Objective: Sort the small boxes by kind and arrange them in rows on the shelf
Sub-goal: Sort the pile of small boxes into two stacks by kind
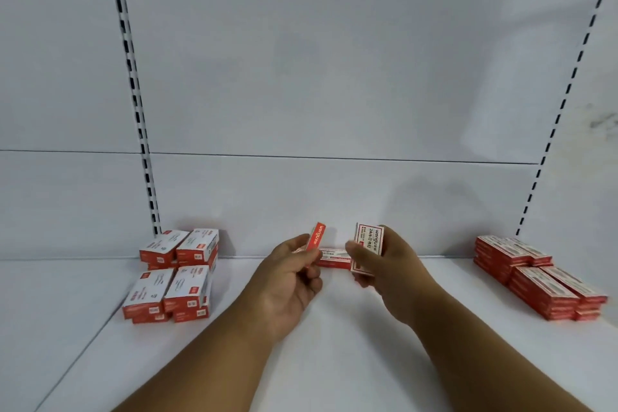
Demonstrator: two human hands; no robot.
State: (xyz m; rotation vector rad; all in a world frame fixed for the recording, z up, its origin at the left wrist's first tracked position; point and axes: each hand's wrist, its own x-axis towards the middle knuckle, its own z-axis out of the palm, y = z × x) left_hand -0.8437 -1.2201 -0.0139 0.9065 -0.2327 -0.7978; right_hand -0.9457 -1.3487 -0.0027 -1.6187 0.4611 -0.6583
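Left stacks (174, 274): thick red-and-white boxes, piled in two rows on the shelf (334, 361), near the left slotted upright (133, 94). The rear pile stands against the back panel (334, 77).

Left hand (287, 284): fingers and thumb curled round a slim red box (317, 236), held on edge above the shelf, its red side facing the camera.

Centre box (332, 257): one flat box lying on the shelf at the back panel, between the two hands and partly hidden by them.

Right hand (391, 271): fingers and thumb pinch a white-faced box (368, 241), held upright with its printed face toward the camera. A second box below it in the same grip is possible; cannot tell.

Right stacks (538, 278): flat red boxes piled in rows on the shelf, near the right slotted upright (561, 110), well apart from the hands.
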